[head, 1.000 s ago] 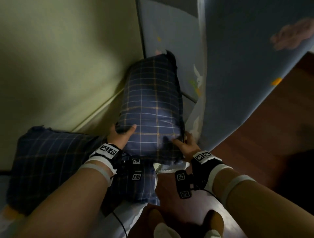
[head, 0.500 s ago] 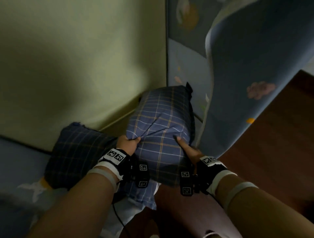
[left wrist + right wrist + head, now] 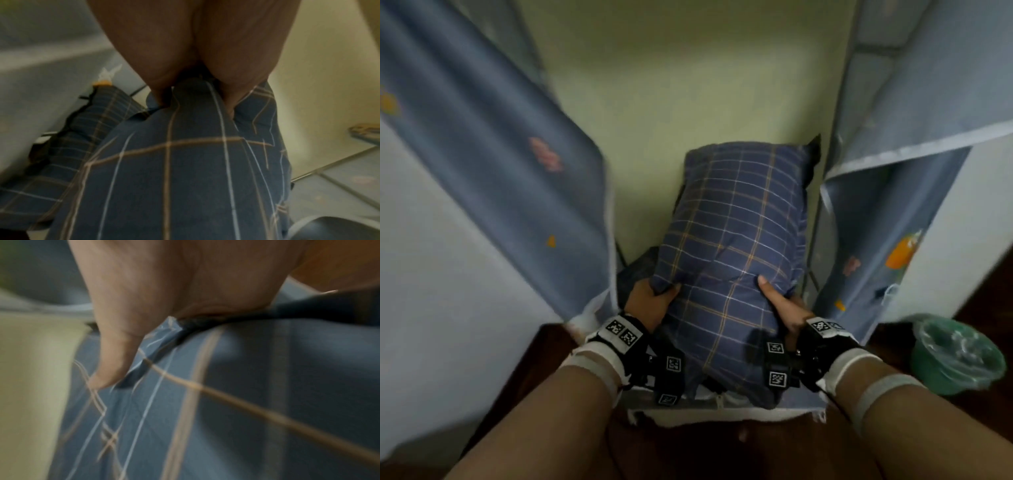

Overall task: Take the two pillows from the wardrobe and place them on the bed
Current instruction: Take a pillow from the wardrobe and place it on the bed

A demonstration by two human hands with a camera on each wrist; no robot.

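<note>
A navy plaid pillow (image 3: 736,240) stands on end in the open fabric wardrobe, leaning on its pale green back wall (image 3: 688,85). My left hand (image 3: 655,299) grips a bunched fold at the pillow's lower left; in the left wrist view this left hand (image 3: 197,56) pinches the plaid pillow (image 3: 185,162). My right hand (image 3: 780,303) holds the lower right side with the thumb on top; up close the right hand (image 3: 164,296) presses into the pillow (image 3: 246,402). A second plaid pillow (image 3: 72,146) lies behind and below, only a dark patch (image 3: 637,270) in the head view.
Blue printed wardrobe flaps hang at the left (image 3: 500,154) and right (image 3: 900,85) of the opening. A green bin (image 3: 955,353) lined with plastic stands on the dark wood floor at the right. The wardrobe's front lip (image 3: 722,411) is just below my wrists.
The view has swung to face the wardrobe squarely. The second pillow, plain at the left before, is now mostly hidden. Both hands have tightened on the upright pillow, which sits nearer to me.
</note>
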